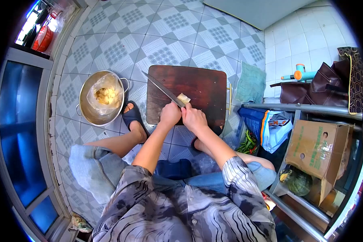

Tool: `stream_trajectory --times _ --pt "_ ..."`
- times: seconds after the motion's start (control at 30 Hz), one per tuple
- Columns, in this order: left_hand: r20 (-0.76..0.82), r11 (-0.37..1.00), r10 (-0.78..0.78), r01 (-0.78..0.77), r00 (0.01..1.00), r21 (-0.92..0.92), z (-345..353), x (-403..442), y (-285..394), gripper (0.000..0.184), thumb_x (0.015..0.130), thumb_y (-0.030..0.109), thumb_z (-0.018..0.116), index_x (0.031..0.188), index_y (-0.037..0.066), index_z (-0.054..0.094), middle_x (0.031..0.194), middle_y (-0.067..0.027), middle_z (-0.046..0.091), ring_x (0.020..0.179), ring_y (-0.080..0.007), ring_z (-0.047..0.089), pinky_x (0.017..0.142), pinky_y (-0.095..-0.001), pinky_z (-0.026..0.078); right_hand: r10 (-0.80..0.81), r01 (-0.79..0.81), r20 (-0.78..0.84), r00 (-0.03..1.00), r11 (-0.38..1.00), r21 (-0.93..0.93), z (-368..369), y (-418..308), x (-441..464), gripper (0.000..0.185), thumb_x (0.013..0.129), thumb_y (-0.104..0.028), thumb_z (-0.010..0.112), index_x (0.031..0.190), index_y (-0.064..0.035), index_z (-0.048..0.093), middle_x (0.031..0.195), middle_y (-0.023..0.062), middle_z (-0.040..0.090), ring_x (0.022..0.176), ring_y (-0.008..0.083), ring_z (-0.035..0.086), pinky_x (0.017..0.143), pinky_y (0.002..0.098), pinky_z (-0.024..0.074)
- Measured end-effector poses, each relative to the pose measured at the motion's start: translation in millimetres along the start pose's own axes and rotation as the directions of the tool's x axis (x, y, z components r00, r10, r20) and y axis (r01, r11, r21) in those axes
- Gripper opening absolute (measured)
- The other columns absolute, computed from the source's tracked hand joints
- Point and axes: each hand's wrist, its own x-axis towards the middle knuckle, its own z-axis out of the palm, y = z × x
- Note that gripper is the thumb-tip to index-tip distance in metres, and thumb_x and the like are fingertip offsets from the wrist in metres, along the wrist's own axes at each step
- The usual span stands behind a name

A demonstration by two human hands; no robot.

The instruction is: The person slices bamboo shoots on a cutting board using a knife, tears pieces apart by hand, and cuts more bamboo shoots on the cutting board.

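On the dark board (205,80), the pale chunk (184,98) lies just beyond both hands, nearer the right hand (194,120), which grips the knife (161,87) slanting toward the board's far left corner, the left hand (170,114) curled alongside, contents unclear

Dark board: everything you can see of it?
The board is dark reddish-brown and wood-like, rectangular with rounded corners and a gold-coloured bar along its right edge. It lies flat before the person, right of the metal pot; what supports it is hidden. A pale piece seems to rest on it beside the knife. The left hand and right hand are over its near part; contact is unclear.
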Motion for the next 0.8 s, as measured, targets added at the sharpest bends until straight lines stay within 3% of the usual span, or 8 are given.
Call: stream_trajectory --times 0.2,0.37,0.53,0.63,0.7,0.8 --pt "-0.054 0.986 -0.008 -0.001 0.999 -0.165 9.5 10.1 -17.9 0.024 0.081 0.017 0.051 0.085 -0.005 0.061 0.081 -0.0304 0.06 0.081 -0.0443 0.059 0.073 -0.0511 0.048 -0.027 0.024 -0.028 0.999 0.993 -0.115 2.8 32.8 -32.5 0.025 0.091 -0.03 0.042 0.09 -0.005 0.043 0.065 0.0221 0.061 0.061 0.0408 0.061 0.057 0.0523 0.0489" --pt "-0.063 0.993 0.049 -0.056 0.997 -0.108 12.9 0.4 -16.9 0.022 0.081 0.014 0.05 0.084 -0.005 0.06 0.08 -0.0302 0.06 0.079 -0.0443 0.059 0.072 -0.0517 0.048 -0.054 0.051 -0.008 0.998 0.966 -0.253 -1.9 52.8 -42.7 0.028 0.089 -0.032 0.048 0.087 -0.0042 0.045 0.065 0.0195 0.062 0.06 0.0353 0.063 0.054 0.0453 0.0519" --pt "-0.032 0.991 0.117 -0.119 0.993 -0.054 9.7 1.4 -17.1 0.022 0.081 0.014 0.051 0.087 -0.006 0.059 0.08 -0.0307 0.059 0.078 -0.0439 0.06 0.07 -0.0521 0.047 -0.121 0.111 -0.056 0.991 0.983 -0.148 8.3 14.9 1.4 0.025 0.09 -0.03 0.043 0.09 -0.0049 0.044 0.067 0.0207 0.062 0.061 0.0387 0.062 0.054 0.0485 0.0503" --pt "0.068 0.994 0.033 -0.026 0.997 -0.102 -0.6 0.3 -13.3 0.024 0.083 0.016 0.049 0.096 -0.003 0.059 0.086 -0.028 0.06 0.085 -0.0437 0.058 0.075 -0.0496 0.046 -0.169 0.158 -0.072 0.983 0.978 -0.138 9.0 8.7 9.0 0.025 0.09 -0.03 0.044 0.09 -0.0046 0.044 0.068 0.0204 0.062 0.062 0.0388 0.062 0.055 0.0489 0.0499" --pt "-0.092 0.975 0.066 -0.084 0.994 -0.204 0.9 -2.4 -14.8 0.022 0.081 0.014 0.052 0.09 -0.005 0.059 0.08 -0.0299 0.059 0.08 -0.0431 0.06 0.072 -0.0513 0.047 -0.123 0.113 -0.045 0.991 0.977 -0.183 3.1 26.0 -8.8 0.025 0.089 -0.03 0.045 0.09 -0.0049 0.045 0.068 0.02 0.062 0.063 0.0391 0.062 0.055 0.0495 0.0497" --pt "-0.085 0.968 0.062 -0.08 0.994 -0.238 4.2 2.7 -18.6 0.021 0.081 0.014 0.052 0.088 -0.005 0.059 0.08 -0.0291 0.06 0.081 -0.0435 0.059 0.073 -0.051 0.046 -0.049 0.057 0.036 0.998 0.962 -0.265 -13.1 70.8 -45.2 0.026 0.089 -0.03 0.047 0.089 -0.0049 0.046 0.073 0.0206 0.063 0.066 0.0376 0.063 0.059 0.0463 0.0517"
